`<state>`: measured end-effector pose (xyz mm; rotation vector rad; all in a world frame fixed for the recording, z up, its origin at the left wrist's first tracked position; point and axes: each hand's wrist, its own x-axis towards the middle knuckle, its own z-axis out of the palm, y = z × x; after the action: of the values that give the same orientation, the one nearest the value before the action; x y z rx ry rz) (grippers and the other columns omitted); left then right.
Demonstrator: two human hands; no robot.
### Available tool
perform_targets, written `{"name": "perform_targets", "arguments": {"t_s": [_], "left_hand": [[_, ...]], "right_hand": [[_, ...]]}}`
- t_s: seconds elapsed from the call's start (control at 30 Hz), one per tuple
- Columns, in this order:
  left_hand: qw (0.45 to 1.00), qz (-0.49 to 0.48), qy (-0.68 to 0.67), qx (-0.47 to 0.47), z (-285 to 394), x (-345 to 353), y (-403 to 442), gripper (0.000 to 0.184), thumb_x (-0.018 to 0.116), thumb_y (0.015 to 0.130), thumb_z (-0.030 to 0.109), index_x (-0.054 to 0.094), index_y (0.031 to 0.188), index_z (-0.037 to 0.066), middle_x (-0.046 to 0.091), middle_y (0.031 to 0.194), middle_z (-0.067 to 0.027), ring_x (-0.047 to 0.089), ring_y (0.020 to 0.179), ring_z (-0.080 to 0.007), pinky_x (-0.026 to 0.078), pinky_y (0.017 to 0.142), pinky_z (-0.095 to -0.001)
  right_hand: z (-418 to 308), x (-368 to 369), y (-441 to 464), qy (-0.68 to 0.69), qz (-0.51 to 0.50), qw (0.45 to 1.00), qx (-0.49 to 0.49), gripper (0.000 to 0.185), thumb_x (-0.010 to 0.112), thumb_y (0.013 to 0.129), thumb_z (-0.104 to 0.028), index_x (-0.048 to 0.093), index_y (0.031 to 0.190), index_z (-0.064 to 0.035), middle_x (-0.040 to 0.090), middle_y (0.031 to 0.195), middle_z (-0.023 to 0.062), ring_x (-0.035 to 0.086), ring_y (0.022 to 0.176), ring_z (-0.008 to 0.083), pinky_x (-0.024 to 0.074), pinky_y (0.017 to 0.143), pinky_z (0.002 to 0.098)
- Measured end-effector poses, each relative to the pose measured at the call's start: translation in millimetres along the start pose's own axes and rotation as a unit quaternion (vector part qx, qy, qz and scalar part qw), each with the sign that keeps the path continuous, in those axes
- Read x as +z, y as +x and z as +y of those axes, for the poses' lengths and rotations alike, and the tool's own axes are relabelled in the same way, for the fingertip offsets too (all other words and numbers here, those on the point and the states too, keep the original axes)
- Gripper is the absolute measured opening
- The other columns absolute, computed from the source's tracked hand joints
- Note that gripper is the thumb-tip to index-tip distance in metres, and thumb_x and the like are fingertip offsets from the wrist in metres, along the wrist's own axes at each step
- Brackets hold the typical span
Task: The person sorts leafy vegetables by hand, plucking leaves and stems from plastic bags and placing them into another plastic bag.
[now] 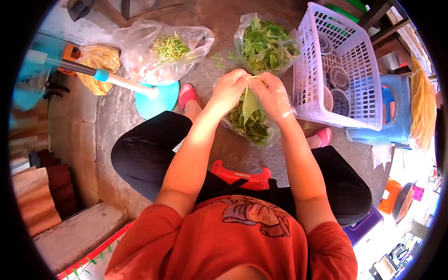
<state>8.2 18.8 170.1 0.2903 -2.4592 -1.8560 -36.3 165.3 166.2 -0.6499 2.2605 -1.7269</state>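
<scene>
My left hand [230, 89] and my right hand [271, 97] meet in front of me, fingertips pinched close together on a leafy green stem [253, 77]. Its long leaf [250, 103] hangs down between them. Thin clear plastic, like a glove, covers my right hand to the wrist. Right below is a clear bag of leafy greens [254, 127], partly hidden by my hands. Beyond them sits another bag of leafy greens [266, 44]. To the left, short cut stems [171, 47] lie on a crumpled clear plastic bag [198, 42].
A white plastic crate [305, 88] holding round clear lids stands at right, beside a blue container [401, 102]. At left are a turquoise disc [156, 105] with a pole above it and a yellow bundle in plastic [100, 63]. A red stool [242, 177] is beneath me.
</scene>
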Motion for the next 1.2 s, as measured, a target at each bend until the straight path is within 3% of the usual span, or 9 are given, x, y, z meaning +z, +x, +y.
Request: {"name": "perform_targets", "arguments": {"t_s": [0.27,0.43,0.57,0.77,0.83,1.03,1.13,1.17,1.2], "left_hand": [[0.977,-0.023,-0.201,-0.064,-6,-1,0,0.017,0.05,0.09,0.017,0.055,0.077,0.007,0.045,0.058,0.0039,0.038,0.051,-0.0054,0.029,0.047,-0.0203],[0.931,0.282,-0.225,-0.062,-35,-90,50,0.014,0.055,0.086,0.014,0.058,0.077,0.004,0.049,0.053,-0.0009,0.045,0.043,-0.0092,0.034,0.038,-0.0217],[0.866,0.336,-0.341,-0.144,-86,-186,113,0.022,0.061,0.086,0.024,0.057,0.091,0.003,0.061,0.078,-0.0115,0.06,0.066,-0.0217,0.05,0.056,-0.0306],[0.913,0.353,-0.157,-0.128,-110,-215,138,0.047,0.065,0.078,0.019,0.05,0.113,-0.009,0.058,0.106,-0.0251,0.058,0.096,-0.0323,0.044,0.086,-0.0391],[0.894,0.444,0.045,-0.039,-113,-179,130,0.045,0.065,0.076,0.016,0.051,0.111,-0.009,0.059,0.105,-0.0249,0.057,0.097,-0.032,0.043,0.087,-0.0383],[0.934,0.334,0.08,0.102,-96,-19,61,0.019,0.059,0.073,0.002,0.06,0.092,-0.001,0.061,0.095,-0.0168,0.058,0.089,-0.0293,0.044,0.083,-0.0369],[0.971,0.209,0.07,0.095,-110,37,26,0.015,0.057,0.075,0.0,0.061,0.089,0.004,0.06,0.091,-0.0146,0.058,0.087,-0.0294,0.046,0.077,-0.0362],[0.98,0.163,0.073,0.09,-115,48,15,0.014,0.057,0.075,0.001,0.061,0.088,0.005,0.059,0.091,-0.014,0.057,0.086,-0.0309,0.047,0.076,-0.0367],[0.987,0.116,0.076,0.086,-120,57,6,0.013,0.057,0.076,0.001,0.061,0.087,0.005,0.059,0.091,-0.0134,0.057,0.085,-0.0323,0.047,0.075,-0.0372]], "right_hand": [[50,9,2,-0.14,0.214,0.966,0.034,0.018,0.049,0.086,-0.015,0.049,0.074,-0.0021,0.055,0.07,0.0165,0.051,0.061,0.0278,0.0421,0.059,0.0397],[39,-41,15,0.272,0.173,0.927,0.193,0.01,0.054,0.082,-0.014,0.056,0.085,-0.005,0.058,0.08,0.0048,0.056,0.073,0.0176,0.0456,0.066,0.0309],[56,-61,39,0.227,0.2,0.952,0.038,0.014,0.056,0.08,-0.013,0.057,0.09,-0.0028,0.058,0.082,0.0077,0.059,0.072,0.0179,0.0476,0.062,0.0294],[-10,-63,112,0.173,0.187,0.959,0.123,0.02,0.054,0.08,-0.017,0.056,0.088,0.0018,0.061,0.073,0.0165,0.064,0.076,0.0253,0.0485,0.055,0.0348],[39,-63,165,-0.108,0.166,0.979,0.042,0.05,0.055,0.077,-0.037,0.058,0.102,0.0057,0.065,0.089,0.0197,0.064,0.086,0.0318,0.0491,0.073,0.0418],[39,-64,215,-0.389,-0.079,0.917,0.048,0.05,0.062,0.074,-0.001,0.048,0.12,-0.013,0.051,0.122,0.0144,0.048,0.115,0.0278,0.0416,0.095,0.0335],[24,-82,210,-0.662,-0.081,0.705,-0.24,0.032,0.059,0.078,-0.013,0.056,0.109,-0.0071,0.057,0.108,0.0069,0.054,0.099,0.0216,0.0452,0.085,0.0318],[12,-76,196,-0.322,0.017,0.942,-0.096,0.027,0.059,0.079,-0.015,0.057,0.105,-0.0069,0.058,0.102,0.006,0.055,0.091,0.0176,0.0455,0.079,0.0293],[1,-69,181,0.083,0.115,0.987,0.068,0.024,0.058,0.08,-0.016,0.059,0.101,-0.0067,0.058,0.096,0.0051,0.055,0.083,0.0136,0.0457,0.073,0.0269]]}}
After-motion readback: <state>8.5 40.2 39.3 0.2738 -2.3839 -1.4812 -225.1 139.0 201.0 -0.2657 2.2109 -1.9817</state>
